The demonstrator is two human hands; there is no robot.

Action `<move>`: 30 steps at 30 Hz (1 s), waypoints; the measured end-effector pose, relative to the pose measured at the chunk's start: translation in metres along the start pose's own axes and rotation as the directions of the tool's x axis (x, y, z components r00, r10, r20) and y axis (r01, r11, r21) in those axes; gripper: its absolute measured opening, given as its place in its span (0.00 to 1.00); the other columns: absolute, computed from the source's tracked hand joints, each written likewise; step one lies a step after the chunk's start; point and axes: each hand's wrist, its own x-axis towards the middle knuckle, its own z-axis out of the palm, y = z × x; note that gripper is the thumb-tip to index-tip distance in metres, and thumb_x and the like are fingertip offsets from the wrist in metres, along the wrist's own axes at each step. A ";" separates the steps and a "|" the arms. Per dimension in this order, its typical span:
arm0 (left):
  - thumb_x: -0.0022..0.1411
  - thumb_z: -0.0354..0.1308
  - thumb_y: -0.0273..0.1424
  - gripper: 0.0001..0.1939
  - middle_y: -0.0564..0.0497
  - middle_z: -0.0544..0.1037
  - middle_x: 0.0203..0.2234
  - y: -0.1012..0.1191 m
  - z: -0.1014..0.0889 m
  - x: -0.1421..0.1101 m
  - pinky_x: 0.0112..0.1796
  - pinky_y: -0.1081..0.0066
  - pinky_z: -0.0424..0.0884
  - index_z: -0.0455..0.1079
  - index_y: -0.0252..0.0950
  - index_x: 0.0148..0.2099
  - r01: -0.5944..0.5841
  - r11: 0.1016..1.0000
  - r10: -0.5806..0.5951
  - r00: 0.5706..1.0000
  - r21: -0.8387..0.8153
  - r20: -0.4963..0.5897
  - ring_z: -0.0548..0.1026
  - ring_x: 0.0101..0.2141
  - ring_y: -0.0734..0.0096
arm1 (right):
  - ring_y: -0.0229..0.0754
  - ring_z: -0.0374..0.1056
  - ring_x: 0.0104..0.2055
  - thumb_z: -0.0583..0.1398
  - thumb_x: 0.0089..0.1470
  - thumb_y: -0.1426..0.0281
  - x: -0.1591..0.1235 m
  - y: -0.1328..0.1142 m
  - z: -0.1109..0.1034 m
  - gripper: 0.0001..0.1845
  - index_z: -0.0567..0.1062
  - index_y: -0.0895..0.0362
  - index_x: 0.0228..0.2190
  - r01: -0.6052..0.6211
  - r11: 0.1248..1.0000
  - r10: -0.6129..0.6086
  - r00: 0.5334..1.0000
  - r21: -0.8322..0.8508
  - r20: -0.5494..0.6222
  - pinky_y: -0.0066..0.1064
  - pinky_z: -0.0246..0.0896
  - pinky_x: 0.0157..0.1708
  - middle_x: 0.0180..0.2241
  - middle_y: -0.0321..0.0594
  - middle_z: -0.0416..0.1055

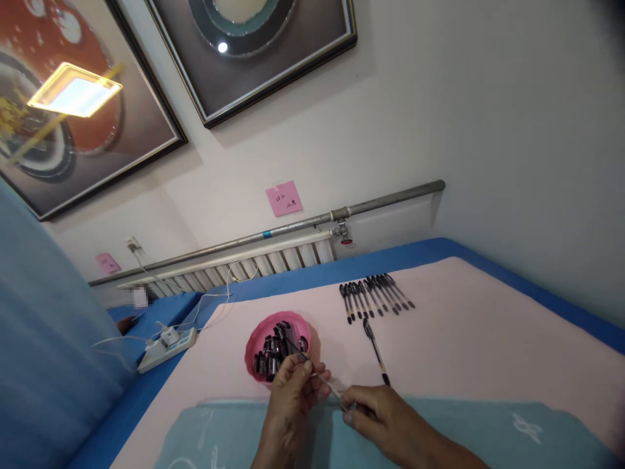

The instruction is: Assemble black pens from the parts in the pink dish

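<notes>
My left hand (pixel 295 391) pinches a slim pen part (pixel 334 391), whose dark end points up and left toward the bowl. The fingers of my right hand (pixel 374 410) are closed on the pale, translucent end of the same part; its exact tip is hidden. Just beyond my left hand, a pink bowl (pixel 250 339) holds many dark pen caps (pixel 269 355). A capped pen (pixel 375 352) lies by itself beyond my right hand. Farther back, several black-capped pens (pixel 375 296) lie side by side in a slanting row.
Pink paper (pixel 463 312) covers the blue table (pixel 420 249), with a teal cloth (pixel 469 430) along the near side. At left are a power strip (pixel 168 350) with white cables and a blue curtain (pixel 43 339). A radiator (pixel 288 259) and pipe run along the wall.
</notes>
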 end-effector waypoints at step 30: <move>0.58 0.46 0.32 0.13 0.47 0.78 0.33 0.047 -0.091 0.039 0.36 0.70 0.68 0.69 0.34 0.39 -0.127 0.270 0.515 0.857 0.954 -0.032 0.75 0.35 0.67 | 0.28 0.49 0.10 0.54 0.49 0.56 0.011 0.005 0.000 0.16 0.62 0.54 0.20 -0.170 0.877 0.261 0.954 0.450 -0.149 0.23 0.42 0.11 0.13 0.27 0.60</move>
